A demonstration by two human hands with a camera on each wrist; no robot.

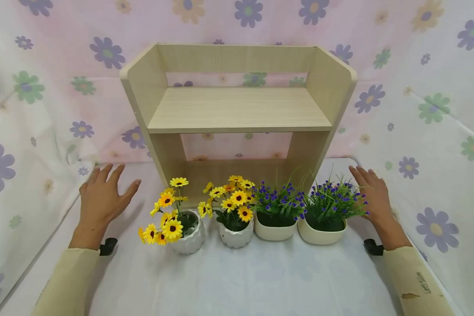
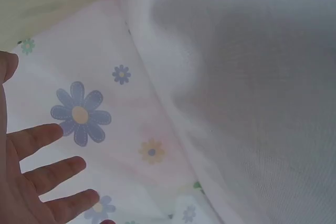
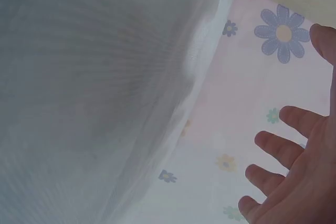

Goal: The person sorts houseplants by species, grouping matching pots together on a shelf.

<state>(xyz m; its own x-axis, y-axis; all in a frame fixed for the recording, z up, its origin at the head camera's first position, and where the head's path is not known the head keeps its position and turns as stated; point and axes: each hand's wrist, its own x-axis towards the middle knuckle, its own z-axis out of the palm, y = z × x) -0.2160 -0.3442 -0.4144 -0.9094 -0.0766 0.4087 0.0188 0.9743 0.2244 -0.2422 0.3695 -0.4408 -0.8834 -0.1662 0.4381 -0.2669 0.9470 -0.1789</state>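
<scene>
My left hand (image 1: 102,196) is at the left side of the table with its fingers spread, holding nothing. To its right a white pot of yellow flowers (image 1: 189,239) leans its blooms leftward. Beside that stands a second white pot with yellow flowers (image 1: 237,237). Two cream oval pots follow, one with purple flowers (image 1: 275,232) and another with purple flowers (image 1: 321,236) at the right end. Nearest to that last plant is my right hand (image 1: 373,196), fingers extended and partly behind its leaves. Both wrist views show the left fingers (image 2: 55,176) and right fingers (image 3: 281,149) apart, gripping nothing.
A pale wooden two-level shelf (image 1: 241,109) stands behind the pots, against a flower-printed cloth backdrop (image 1: 395,79). White cloth covers the table (image 1: 237,285). A black strap piece (image 1: 108,246) sits at the left wrist, and a similar black piece (image 1: 374,247) at the right.
</scene>
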